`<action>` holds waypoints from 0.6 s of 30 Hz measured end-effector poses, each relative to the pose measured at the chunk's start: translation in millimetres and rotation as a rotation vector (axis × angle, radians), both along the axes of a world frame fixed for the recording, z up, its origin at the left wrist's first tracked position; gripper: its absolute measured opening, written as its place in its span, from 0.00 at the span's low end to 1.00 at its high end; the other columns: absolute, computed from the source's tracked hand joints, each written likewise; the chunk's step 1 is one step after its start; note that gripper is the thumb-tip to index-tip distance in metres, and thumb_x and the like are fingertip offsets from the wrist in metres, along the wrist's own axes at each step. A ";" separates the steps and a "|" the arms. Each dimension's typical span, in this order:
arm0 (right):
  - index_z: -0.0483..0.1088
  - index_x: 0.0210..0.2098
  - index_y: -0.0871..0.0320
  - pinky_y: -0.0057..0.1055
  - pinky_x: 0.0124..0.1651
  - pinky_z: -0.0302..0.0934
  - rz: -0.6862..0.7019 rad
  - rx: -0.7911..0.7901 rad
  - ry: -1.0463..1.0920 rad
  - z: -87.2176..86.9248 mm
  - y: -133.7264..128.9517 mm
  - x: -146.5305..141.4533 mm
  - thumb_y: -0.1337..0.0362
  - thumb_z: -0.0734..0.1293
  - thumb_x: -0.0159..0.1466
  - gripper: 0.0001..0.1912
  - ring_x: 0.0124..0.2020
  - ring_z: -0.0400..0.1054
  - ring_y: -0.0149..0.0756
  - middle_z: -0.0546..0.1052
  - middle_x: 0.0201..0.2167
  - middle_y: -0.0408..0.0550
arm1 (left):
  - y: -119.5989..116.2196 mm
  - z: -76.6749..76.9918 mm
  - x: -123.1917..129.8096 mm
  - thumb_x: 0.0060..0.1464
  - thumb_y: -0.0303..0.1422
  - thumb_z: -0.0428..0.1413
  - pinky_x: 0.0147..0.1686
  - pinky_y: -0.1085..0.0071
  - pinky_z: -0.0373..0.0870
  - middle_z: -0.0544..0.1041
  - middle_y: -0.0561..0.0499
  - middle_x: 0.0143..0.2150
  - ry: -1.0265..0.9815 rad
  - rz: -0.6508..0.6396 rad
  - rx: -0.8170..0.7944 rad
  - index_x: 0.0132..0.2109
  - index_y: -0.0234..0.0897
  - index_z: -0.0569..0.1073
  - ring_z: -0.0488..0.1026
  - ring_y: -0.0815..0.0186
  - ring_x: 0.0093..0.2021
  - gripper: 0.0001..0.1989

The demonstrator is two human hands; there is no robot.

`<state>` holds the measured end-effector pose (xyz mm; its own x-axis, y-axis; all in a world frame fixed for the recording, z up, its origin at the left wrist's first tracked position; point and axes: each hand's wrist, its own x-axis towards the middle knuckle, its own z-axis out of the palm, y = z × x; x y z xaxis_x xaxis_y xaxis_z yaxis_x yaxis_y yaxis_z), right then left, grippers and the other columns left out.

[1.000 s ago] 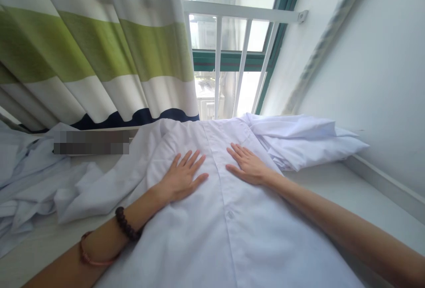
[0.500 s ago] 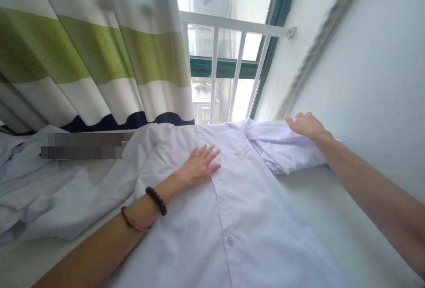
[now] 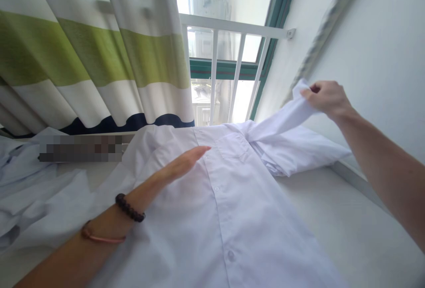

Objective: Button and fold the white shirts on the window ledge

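Note:
A white button-front shirt (image 3: 245, 204) with a chest pocket lies spread over a pale surface, its front facing up and its placket running towards me. My right hand (image 3: 327, 95) is closed on the end of one sleeve (image 3: 282, 120), which it holds raised beside the wall. The sleeve slants down from my fingers to the shirt's shoulder. Over the chest, near the placket, is my left hand (image 3: 189, 159), seen edge-on with its fingers stretched out. It grips nothing; whether it touches the cloth I cannot tell. Dark beads and a reddish band circle the left wrist.
More white cloth (image 3: 312, 151) lies under the raised sleeve. On the left is rumpled white fabric (image 3: 43, 208) beside a blurred-out patch. A striped curtain (image 3: 99, 53) hangs behind, next to a white railing (image 3: 232, 24) at the window. A white wall (image 3: 381, 58) borders the right.
My right hand has lifted the sleeve end up and slightly right, off the cloth beneath. My left hand has turned from flat on the shirt to edge-on and shifted slightly left.

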<state>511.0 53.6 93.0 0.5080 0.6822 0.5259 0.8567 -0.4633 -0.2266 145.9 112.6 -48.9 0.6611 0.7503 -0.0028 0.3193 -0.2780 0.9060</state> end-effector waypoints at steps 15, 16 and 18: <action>0.73 0.36 0.56 0.28 0.29 0.54 1.124 -0.847 -0.040 -69.5 -23.4 -216.6 0.56 0.63 0.63 0.11 0.34 0.70 0.37 0.78 0.33 0.48 | -8.0 -15.7 -62.9 0.53 0.52 0.55 0.45 0.63 0.72 0.75 0.42 0.52 -0.309 0.179 -0.781 0.59 0.37 0.63 0.76 0.54 0.48 0.33; 0.72 0.37 0.56 0.28 0.29 0.56 1.047 -0.900 0.026 -70.0 -7.9 -208.6 0.54 0.63 0.63 0.13 0.34 0.71 0.38 0.78 0.34 0.48 | -9.4 -15.5 -63.3 0.52 0.49 0.58 0.44 0.65 0.72 0.75 0.43 0.52 -0.245 0.191 -0.726 0.59 0.39 0.64 0.75 0.55 0.48 0.32; 0.70 0.38 0.57 0.27 0.30 0.60 0.907 -0.871 0.224 -75.1 18.9 -190.1 0.53 0.62 0.64 0.14 0.32 0.72 0.35 0.78 0.33 0.48 | -14.1 -13.7 -62.4 0.48 0.45 0.62 0.43 0.67 0.73 0.76 0.46 0.50 -0.127 0.183 -0.608 0.58 0.42 0.67 0.75 0.55 0.49 0.31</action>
